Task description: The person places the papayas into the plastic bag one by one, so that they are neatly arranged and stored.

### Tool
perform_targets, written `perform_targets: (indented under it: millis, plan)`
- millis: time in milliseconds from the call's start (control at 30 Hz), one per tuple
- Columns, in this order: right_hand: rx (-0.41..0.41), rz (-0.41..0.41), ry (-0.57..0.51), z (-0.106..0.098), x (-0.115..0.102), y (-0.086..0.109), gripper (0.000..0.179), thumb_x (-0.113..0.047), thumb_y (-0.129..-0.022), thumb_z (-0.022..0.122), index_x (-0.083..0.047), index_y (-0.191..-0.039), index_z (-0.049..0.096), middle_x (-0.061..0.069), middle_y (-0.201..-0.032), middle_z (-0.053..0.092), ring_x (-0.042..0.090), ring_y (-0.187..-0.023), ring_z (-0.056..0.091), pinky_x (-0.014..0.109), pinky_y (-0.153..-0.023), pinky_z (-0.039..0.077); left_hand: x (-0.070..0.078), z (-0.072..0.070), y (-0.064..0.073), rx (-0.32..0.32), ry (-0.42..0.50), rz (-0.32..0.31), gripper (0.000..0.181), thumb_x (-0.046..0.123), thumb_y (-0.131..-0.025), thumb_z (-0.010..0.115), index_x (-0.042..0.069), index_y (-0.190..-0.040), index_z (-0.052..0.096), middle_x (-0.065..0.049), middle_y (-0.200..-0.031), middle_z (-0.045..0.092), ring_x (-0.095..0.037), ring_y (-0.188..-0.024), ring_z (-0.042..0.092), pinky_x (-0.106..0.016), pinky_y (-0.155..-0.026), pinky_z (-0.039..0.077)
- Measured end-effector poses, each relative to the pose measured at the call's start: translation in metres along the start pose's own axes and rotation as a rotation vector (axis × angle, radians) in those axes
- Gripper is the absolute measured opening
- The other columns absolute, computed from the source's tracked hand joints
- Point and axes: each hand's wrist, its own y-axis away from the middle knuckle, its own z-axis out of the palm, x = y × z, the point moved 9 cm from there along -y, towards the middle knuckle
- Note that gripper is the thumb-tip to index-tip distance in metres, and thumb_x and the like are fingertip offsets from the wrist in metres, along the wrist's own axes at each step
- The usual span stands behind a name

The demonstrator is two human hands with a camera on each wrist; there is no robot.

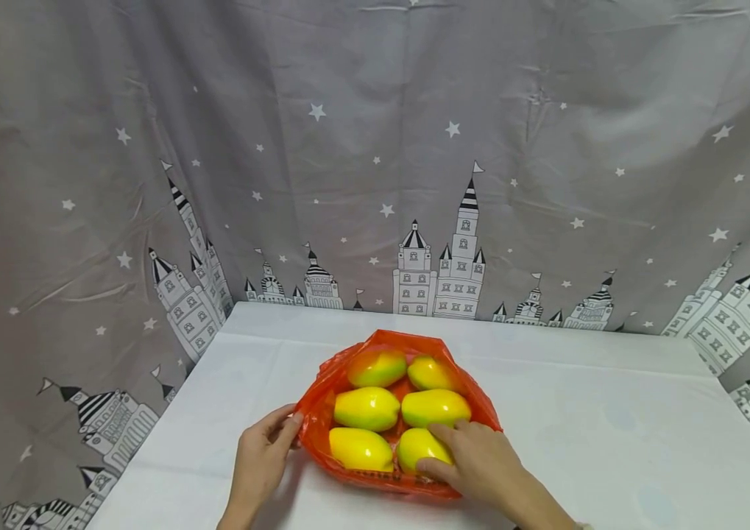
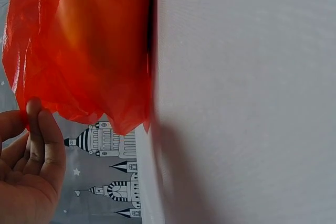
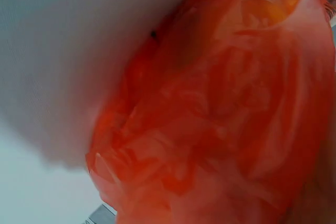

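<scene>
A red plastic bag (image 1: 317, 394) lies on the table with its mouth spread wide, and several yellow-green mangoes (image 1: 366, 409) sit inside it in rows. My left hand (image 1: 260, 453) pinches the bag's left edge between thumb and fingers; the left wrist view shows these fingertips on the thin red plastic (image 2: 79, 66). Inside the front right of the bag, my right hand (image 1: 483, 464) grips the nearest right mango (image 1: 416, 447), thumb on its near side and fingers on its far side. In the right wrist view the bag's crumpled side (image 3: 210, 119) hides most of that hand.
A white cloth (image 1: 613, 427) covers the table under the bag. Behind and at both sides hangs a grey curtain (image 1: 348, 147) printed with castles and stars, meeting the table's back edge.
</scene>
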Motion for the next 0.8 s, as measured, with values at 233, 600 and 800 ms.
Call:
perform_targets:
  millis: [233,600,800]
  plan:
    - [0.073,0.004,0.012,-0.015,0.001,0.003,0.059,-0.065,-0.085,0.062,-0.015,-0.116,0.064,-0.001,-0.077,0.053,0.017,-0.067,0.05,0.04,-0.057,0.048,0.001,0.001,-0.001,-0.005,-0.006,-0.015,0.035,0.018,-0.099,0.062,-0.008,-0.123,0.063,-0.01,-0.089,0.07,-0.013,-0.067,0.064,-0.021,-0.064,0.056]
    - [0.179,-0.007,-0.048,-0.025,0.001,0.011,0.053,-0.049,-0.09,0.066,-0.008,-0.123,0.065,0.006,-0.1,0.068,0.024,-0.088,0.064,0.048,-0.077,0.055,0.001,0.0,-0.003,-0.011,-0.001,-0.007,0.035,0.019,-0.098,0.064,-0.007,-0.121,0.065,-0.009,-0.087,0.07,-0.013,-0.066,0.065,-0.022,-0.063,0.056]
    - [0.244,-0.017,-0.06,-0.032,0.002,0.014,0.049,-0.047,-0.092,0.065,-0.008,-0.122,0.067,0.006,-0.109,0.07,0.027,-0.1,0.065,0.05,-0.085,0.054,0.002,-0.001,-0.006,-0.024,-0.004,-0.016,0.037,0.021,-0.098,0.065,-0.006,-0.123,0.065,-0.009,-0.089,0.07,-0.014,-0.067,0.065,-0.023,-0.063,0.057]
